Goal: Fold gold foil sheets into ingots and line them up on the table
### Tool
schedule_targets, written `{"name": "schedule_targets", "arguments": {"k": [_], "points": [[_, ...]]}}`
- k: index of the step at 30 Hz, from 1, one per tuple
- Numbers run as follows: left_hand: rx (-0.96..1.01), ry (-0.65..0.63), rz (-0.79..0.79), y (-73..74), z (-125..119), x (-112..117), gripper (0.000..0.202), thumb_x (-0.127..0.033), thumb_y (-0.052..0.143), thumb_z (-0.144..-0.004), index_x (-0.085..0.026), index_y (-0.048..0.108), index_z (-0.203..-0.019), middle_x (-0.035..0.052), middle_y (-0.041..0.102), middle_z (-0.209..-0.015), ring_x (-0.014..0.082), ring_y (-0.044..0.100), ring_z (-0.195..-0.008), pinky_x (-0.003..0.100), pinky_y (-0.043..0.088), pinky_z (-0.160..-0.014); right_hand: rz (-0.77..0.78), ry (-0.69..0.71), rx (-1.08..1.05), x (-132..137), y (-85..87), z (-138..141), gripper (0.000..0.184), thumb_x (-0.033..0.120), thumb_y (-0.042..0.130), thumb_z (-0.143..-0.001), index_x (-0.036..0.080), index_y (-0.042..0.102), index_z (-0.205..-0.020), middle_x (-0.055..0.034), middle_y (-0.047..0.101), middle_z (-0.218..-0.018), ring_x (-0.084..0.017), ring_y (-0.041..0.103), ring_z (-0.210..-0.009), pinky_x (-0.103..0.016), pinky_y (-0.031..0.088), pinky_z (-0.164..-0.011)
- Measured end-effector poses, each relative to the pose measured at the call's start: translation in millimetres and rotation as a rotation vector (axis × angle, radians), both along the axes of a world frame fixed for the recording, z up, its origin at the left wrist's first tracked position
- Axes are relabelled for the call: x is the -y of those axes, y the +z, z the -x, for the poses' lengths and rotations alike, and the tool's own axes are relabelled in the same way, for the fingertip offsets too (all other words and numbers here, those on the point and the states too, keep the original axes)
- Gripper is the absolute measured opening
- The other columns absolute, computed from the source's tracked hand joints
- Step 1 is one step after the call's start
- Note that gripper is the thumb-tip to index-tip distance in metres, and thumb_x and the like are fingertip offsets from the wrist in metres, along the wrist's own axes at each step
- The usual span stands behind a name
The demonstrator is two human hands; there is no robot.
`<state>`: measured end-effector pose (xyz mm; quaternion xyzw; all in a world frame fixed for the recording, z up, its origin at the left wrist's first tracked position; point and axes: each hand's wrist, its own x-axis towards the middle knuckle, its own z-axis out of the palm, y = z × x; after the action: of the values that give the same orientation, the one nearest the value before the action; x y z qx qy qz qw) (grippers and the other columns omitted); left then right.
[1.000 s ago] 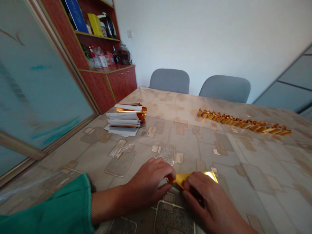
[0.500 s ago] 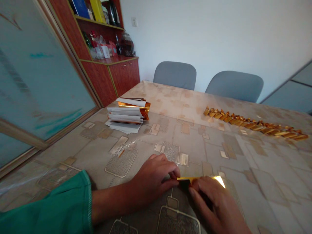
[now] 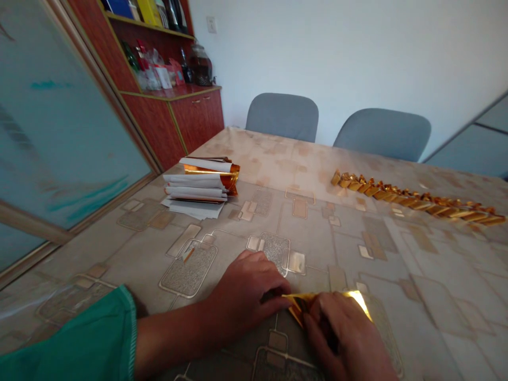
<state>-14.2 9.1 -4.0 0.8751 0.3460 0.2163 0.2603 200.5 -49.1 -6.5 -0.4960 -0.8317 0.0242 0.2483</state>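
Note:
Between my two hands, low on the table, is a sheet of shiny gold foil paper (image 3: pixel 359 302), partly folded. My left hand (image 3: pixel 254 286) pinches its left corner between thumb and fingers. Over the middle of the foil lies my right hand (image 3: pixel 343 330), fingers curled and pressed on it, hiding much of the sheet. Farther off to the left lies a stack of white-backed gold foil sheets (image 3: pixel 196 185), bent over and loosely piled. At the right, a long slanting row of folded gold foil pieces (image 3: pixel 416 200) rests close together.
The table (image 3: pixel 313 243) has a patterned cover, with a small orange-brown scrap (image 3: pixel 189 255) on it. Two grey chairs (image 3: pixel 282 116) stand along the far side. Behind at left are a red-brown cabinet (image 3: pixel 196 114) with bottles and a glass jar (image 3: pixel 201 66), and a sliding glass door (image 3: pixel 59 132).
More of the gold foil now shows below the fold and at the right. The right hand has shifted slightly down and left. The view has tilted a little.

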Motion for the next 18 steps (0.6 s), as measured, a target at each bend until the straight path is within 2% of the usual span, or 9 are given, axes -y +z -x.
{"name": "schedule_targets", "arguments": {"k": [13, 18], "points": [[-0.080, 0.049, -0.079, -0.8, -5.1, 5.1, 0.010, -0.029, 0.068, -0.093, -0.021, 0.067, -0.086, -0.0004, 0.068, -0.082, 0.0201, 0.056, -0.082, 0.034, 0.035, -0.075, -0.092, -0.062, 0.034, -0.8, -5.3, 5.4, 0.021, 0.017, 0.044, -0.089, 0.026, 0.044, -0.070, 0.0012, 0.057, -0.054, -0.016, 0.057, -0.042, -0.022, 0.040, -0.039], [-0.076, 0.069, -0.103, -1.6, -6.4, 4.8, 0.010, -0.021, 0.066, -0.091, -0.020, 0.063, -0.082, -0.0006, 0.064, -0.080, 0.0190, 0.053, -0.078, 0.033, 0.035, -0.074, -0.054, -0.083, 0.029, 0.7, -9.2, 5.1, 0.017, 0.016, 0.044, -0.088, 0.025, 0.047, -0.074, 0.0005, 0.059, -0.056, -0.017, 0.059, -0.044, -0.023, 0.041, -0.040]]}}
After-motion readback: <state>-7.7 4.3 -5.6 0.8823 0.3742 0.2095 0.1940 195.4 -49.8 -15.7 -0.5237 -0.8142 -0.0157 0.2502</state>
